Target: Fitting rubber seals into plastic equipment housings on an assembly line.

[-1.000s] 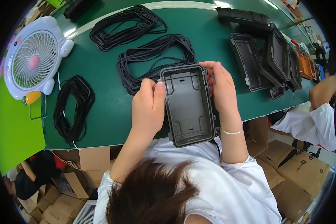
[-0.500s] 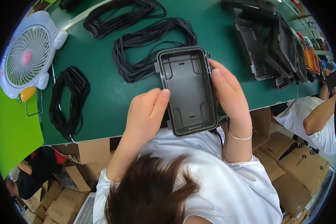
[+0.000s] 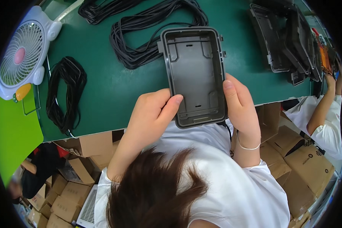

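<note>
Both your left hand (image 3: 150,116) and your right hand (image 3: 244,104) have slid down the sides of the box (image 3: 195,79) since the earliest frame, and the table's things now sit higher in view. Nearest, your hair (image 3: 155,190) and white shirt (image 3: 239,190) fill the bottom middle. Your left thumb bends over the box's left rim, pinching the wall against the curled fingers; your right hand grips the lower right side, its thumb along the outer wall and its other fingers mostly hidden. You hold the box open side up, just above the middle of the frame, across the near edge of the green table (image 3: 100,95). Cartons (image 3: 300,167) lie beyond your right elbow at lower right, with more at lower left. On the table, a black coil (image 3: 79,72) lies at left, and a gray coil (image 3: 122,41) stretches behind the box at upper middle; another is cut off by the top edge. Farther out, a fan (image 3: 19,56) stands at upper left, dark cases (image 3: 268,41) pile at upper right, and a co-worker's arm (image 3: 322,110) shows at the right edge.
</note>
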{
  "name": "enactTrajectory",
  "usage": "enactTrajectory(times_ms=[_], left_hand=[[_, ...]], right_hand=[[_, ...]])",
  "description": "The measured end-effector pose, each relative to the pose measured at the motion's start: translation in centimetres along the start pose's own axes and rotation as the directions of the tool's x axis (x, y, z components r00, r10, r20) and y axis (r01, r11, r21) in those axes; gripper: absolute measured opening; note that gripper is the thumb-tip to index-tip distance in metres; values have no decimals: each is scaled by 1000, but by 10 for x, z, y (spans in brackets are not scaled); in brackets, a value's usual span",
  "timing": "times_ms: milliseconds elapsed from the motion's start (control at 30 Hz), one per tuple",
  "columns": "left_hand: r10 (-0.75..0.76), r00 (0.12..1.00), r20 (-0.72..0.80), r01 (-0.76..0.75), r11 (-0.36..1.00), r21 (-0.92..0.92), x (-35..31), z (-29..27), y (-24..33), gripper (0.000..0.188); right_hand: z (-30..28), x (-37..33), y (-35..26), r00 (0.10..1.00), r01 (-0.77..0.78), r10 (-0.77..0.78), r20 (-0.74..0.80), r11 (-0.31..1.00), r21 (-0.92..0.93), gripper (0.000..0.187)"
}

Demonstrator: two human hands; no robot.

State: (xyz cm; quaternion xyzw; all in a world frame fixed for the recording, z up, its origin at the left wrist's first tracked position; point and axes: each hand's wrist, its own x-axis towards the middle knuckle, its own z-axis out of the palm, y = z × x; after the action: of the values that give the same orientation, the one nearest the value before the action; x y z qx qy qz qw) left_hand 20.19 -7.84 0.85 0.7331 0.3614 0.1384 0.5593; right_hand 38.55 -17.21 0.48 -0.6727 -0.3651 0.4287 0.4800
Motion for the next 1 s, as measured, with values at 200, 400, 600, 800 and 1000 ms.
enactTrajectory(times_ms=[200,400,600,800,1000], left_hand=[[-126,991,45,132,980,-148,-1,-3,-4,35],[-59,996,69,67,991,-117,-15,-3,-3,28],[-119,992,48,126,974,-189,-16,0,-8,25],[54,997,60,-51,997,-51,-19,-2,-11,18],[32,999,24,-31,998,-46,-18,0,-11,19]], right_hand=[[-2,3,2,1000,10,-9,10,999,-46,24],[4,-20,7,995,92,-96,-23,988,-126,27],[2,-15,-7,988,-150,135,76,958,246,36],[-3,-26,17,980,197,-196,21,965,-176,40],[5,-29,14,988,116,-132,-81,978,-176,42]])
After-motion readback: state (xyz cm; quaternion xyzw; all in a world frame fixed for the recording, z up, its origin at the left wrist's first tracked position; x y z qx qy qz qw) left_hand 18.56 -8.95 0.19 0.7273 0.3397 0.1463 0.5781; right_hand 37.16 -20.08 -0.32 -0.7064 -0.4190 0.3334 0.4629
